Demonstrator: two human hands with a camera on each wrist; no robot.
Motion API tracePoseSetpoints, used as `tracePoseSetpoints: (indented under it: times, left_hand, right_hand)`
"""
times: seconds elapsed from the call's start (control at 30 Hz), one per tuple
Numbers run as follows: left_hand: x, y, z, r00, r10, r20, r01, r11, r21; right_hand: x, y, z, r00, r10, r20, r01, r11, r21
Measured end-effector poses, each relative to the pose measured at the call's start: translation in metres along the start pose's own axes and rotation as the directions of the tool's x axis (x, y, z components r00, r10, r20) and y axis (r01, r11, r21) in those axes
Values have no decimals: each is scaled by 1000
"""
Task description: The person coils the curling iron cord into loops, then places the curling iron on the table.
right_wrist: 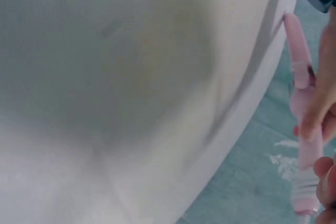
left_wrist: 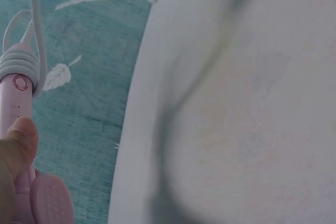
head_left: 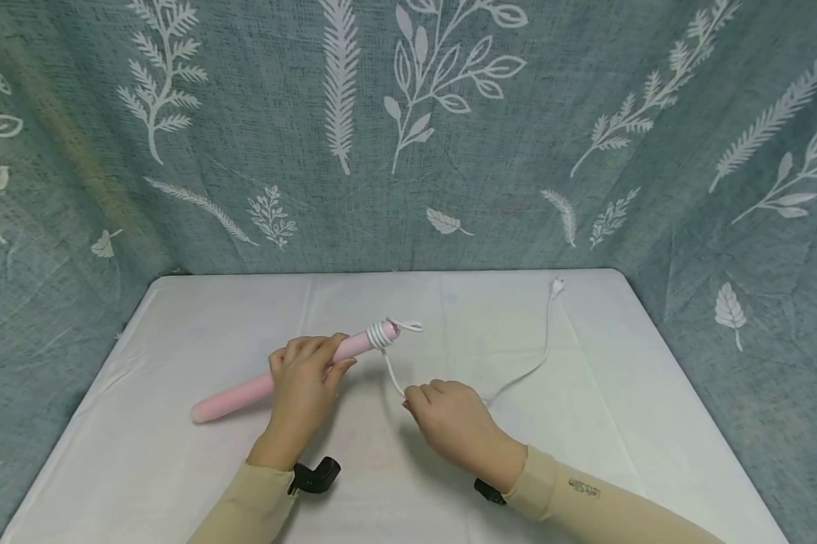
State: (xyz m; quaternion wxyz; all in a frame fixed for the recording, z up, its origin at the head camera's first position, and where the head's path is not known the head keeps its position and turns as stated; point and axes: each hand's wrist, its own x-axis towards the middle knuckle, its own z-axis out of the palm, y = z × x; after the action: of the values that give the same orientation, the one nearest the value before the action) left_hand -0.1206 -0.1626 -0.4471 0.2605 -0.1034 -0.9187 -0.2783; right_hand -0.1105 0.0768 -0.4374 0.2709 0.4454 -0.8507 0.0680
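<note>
A pink curling iron (head_left: 234, 398) slants over the table, its barrel end low at the left and its handle end raised to the right. My left hand (head_left: 304, 389) grips it around the handle; in the left wrist view the thumb (left_wrist: 20, 142) lies along it, beside the pink clamp lever (left_wrist: 52, 200). Several turns of white power cord (head_left: 379, 335) wrap the handle's end, close to a round button (left_wrist: 20, 82). Below and right, my right hand (head_left: 459, 423) pinches the cord's free length, held fairly straight from the coil. In the right wrist view, fingers (right_wrist: 325, 182) show beside the wound handle.
From the right hand the cord runs back over the white-covered table (head_left: 585, 423) to its plug (head_left: 557, 286) near the far right edge. A small cord loop (head_left: 411, 326) sticks out past the handle's end. Patterned teal curtain (head_left: 381, 219) hangs behind and at both sides.
</note>
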Motion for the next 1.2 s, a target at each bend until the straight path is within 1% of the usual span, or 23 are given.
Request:
tracePoseSetpoints:
  times: [0.1,0.23,0.33,0.47,0.63,0.77,0.87,0.97,1.1,1.2]
  left_hand:
    - [0,-2,4,999,-17,35,16,1000,20]
    - [-2,-3,9,993,-45,106,39,998,52]
    - [-4,-2,12,989,-49,140,40,997,73]
    - [-6,0,15,986,-35,161,23,997,78]
    - [-6,4,15,984,-20,176,8,998,68]
    - [-8,6,16,979,-13,201,-2,997,76]
    - [-10,8,17,974,3,227,-21,997,78]
    - [-13,10,17,971,30,236,-47,997,66]
    - [-15,11,17,972,69,225,-82,995,50]
    - [-17,12,16,968,103,230,-117,992,47]
  right_hand:
    - [2,1,-5,999,-21,-34,21,1000,-19]
    - [6,5,-7,993,-70,-90,68,997,-28]
    - [10,7,-8,989,-104,-106,103,995,-14]
    - [16,8,-10,987,-124,-107,123,992,-11]
    - [24,8,-15,984,-126,-126,126,992,-9]
    - [29,10,-18,988,-116,-106,115,993,-12]
    - [31,14,-19,991,-104,-81,103,995,-10]
    - [34,18,-22,994,-88,-67,89,996,2]
    - [39,25,-27,994,-85,-75,85,996,3]
    - [43,30,-30,992,-87,-94,88,996,6]
